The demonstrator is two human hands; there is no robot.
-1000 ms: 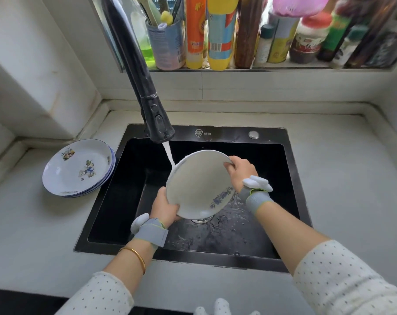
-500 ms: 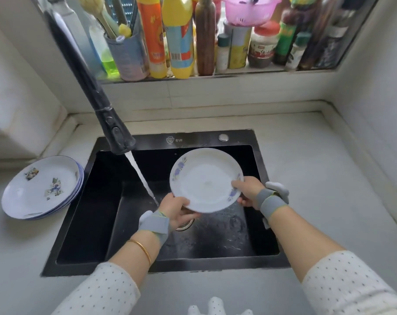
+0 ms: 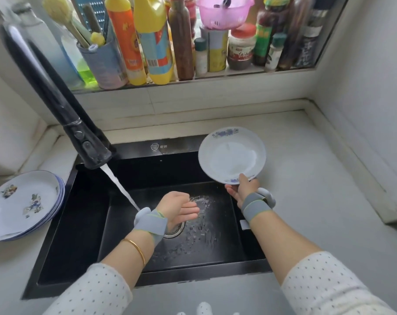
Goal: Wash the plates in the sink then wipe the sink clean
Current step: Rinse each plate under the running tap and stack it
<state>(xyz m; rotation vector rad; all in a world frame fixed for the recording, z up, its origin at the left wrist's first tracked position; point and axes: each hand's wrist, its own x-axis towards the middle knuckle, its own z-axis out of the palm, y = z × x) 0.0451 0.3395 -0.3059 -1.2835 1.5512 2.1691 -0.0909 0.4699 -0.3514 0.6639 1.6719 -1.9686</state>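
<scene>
A white plate with a blue flower rim (image 3: 231,155) is held face up over the sink's right back corner. My right hand (image 3: 242,189) grips its near edge from below. My left hand (image 3: 181,206) is over the drain in the black sink (image 3: 84,223), fingers apart and holding nothing. Water runs from the black faucet (image 3: 88,146) down to my left wrist strap. A stack of white plates with coloured pictures (image 3: 22,203) sits on the counter left of the sink.
A window ledge behind the sink is crowded with bottles, jars, a brush cup (image 3: 102,62) and a pink basket (image 3: 223,11). Grey counter (image 3: 318,178) stretches right of the sink, bounded by a raised wall edge. The drain strainer (image 3: 176,229) lies under my left hand.
My left hand let go of the plate and stayed over the drain. My right hand carried the plate right and back, out of the water stream.
</scene>
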